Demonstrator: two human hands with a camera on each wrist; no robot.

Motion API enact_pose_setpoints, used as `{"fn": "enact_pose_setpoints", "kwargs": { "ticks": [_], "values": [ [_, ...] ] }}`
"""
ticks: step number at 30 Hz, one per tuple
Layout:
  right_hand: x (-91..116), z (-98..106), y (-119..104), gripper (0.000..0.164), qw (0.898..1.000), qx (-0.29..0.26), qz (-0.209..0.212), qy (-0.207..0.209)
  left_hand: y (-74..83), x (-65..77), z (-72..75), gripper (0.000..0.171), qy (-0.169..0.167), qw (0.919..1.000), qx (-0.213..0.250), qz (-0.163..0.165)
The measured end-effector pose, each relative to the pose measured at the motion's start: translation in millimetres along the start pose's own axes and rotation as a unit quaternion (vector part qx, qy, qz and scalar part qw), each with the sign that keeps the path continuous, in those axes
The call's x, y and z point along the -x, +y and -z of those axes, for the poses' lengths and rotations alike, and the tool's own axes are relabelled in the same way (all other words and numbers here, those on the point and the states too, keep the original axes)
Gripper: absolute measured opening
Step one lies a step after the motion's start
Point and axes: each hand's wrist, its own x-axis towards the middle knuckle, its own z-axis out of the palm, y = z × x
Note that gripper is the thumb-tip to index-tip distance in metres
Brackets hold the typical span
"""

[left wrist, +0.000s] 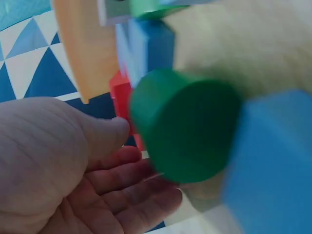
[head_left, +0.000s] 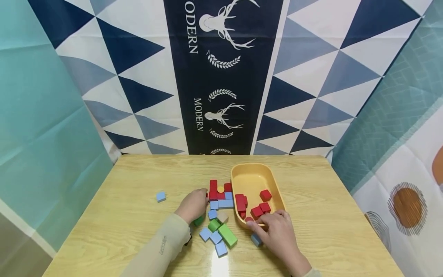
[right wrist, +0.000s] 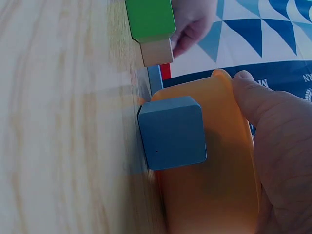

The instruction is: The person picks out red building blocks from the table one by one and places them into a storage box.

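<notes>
Right hand (head_left: pixel 280 234): nearest the viewer, resting on the near end of the yellow tray (head_left: pixel 277 192), thumb over the rim, fingers curled on it; no block seen in it.
Blue block by tray (right wrist: pixel 171 131): on the desk (head_left: pixel 328 215), touching the tray's outer wall just beside the right hand.
Loose pile (head_left: pixel 218 231): blue and green blocks on the desk between the two hands, unsorted.
Left hand (head_left: pixel 194 206): at the left edge of the pile, fingers loosely bent, a green cylinder (left wrist: pixel 183 124) just beside them; cannot tell whether it grips anything.
Red blocks in tray (head_left: pixel 257 206): several, gathered at the near half.
Red blocks outside (head_left: pixel 218 190): a few lie beside the tray's left wall, with blue ones.
Progress, as judged: red pieces partly collected; some remain out.
Stray blue block (head_left: pixel 160 196): far left, well apart.
</notes>
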Motion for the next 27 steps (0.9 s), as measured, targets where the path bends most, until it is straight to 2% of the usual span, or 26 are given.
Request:
{"fn": "enact_pose_setpoints", "kwargs": {
  "ticks": [6,13,20,23,27],
  "values": [
    [0.6,-0.4,0.2,0.031,1.0,-0.007,0.0,0.008,-4.1,0.7,0.1,0.026,0.001,0.9995,-0.011,-0.03],
    [1.2,-1.1,3.3,0.032,1.0,-0.01,0.007,0.014,-2.4,-3.6,-0.3,0.035,-0.001,0.9985,-0.045,-0.03],
    [0.3,-0.1,8.9,0.032,0.999,0.002,0.024,0.021,-5.3,-5.7,1.2,0.015,0.01,0.9984,-0.03,-0.048],
    [0.5,-0.5,8.7,0.031,0.999,0.0,0.028,0.025,-8.4,-4.3,6.8,0.01,0.014,0.9988,-0.011,-0.046],
    [1.9,-4.9,4.8,0.03,0.999,-0.008,0.022,0.028,-2.6,-0.7,24.1,0.017,0.059,0.9974,-0.005,-0.041]
  ]
}}
